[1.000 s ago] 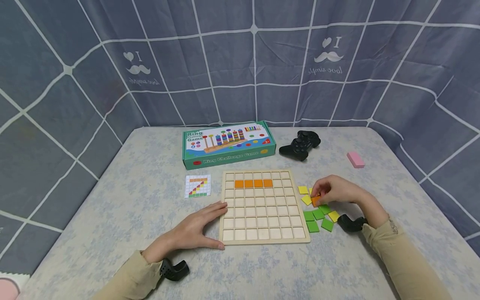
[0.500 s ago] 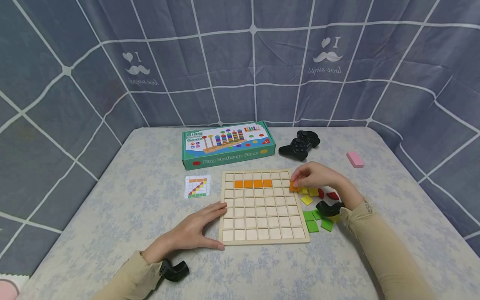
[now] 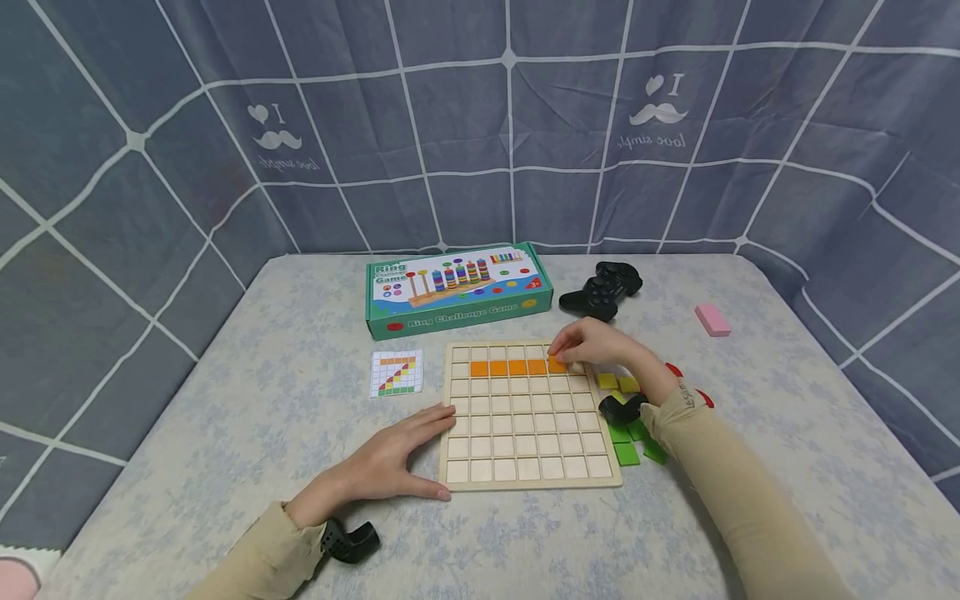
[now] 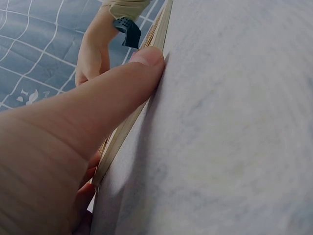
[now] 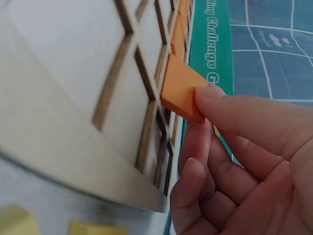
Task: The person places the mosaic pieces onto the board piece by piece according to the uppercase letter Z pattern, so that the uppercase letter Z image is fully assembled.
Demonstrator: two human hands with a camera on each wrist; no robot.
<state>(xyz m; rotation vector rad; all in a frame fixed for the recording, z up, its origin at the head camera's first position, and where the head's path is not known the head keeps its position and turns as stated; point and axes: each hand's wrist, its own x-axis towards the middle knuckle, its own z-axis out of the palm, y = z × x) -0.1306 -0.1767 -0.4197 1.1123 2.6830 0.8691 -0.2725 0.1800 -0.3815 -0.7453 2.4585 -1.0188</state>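
My right hand (image 3: pixel 592 341) pinches an orange square tile (image 5: pixel 182 87) between thumb and fingers. In the right wrist view the tile is tilted, one edge right at a cell of the wooden grid board (image 3: pixel 501 483). It is beside the row of orange tiles (image 3: pixel 517 368) lying in the board's second row from the back. At the board's left edge rests my left hand (image 3: pixel 393 454), its fingers straight and spread, the thumb (image 4: pixel 146 58) against the frame near the front corner. Left of the board lies a pattern card (image 3: pixel 396 373) with a coloured figure on a grid.
Yellow tiles (image 3: pixel 606 381) and green tiles (image 3: pixel 627 454) lie right of the board, partly under my right forearm. Red pieces (image 3: pixel 705 398) show beyond the sleeve. Behind stand a green game box (image 3: pixel 459 292), a black game controller (image 3: pixel 602 290) and a pink block (image 3: pixel 712 320).
My right hand has carried the orange tile from the loose tiles leftward over the board to the end of the orange row. The left hand has stayed at the board's edge.
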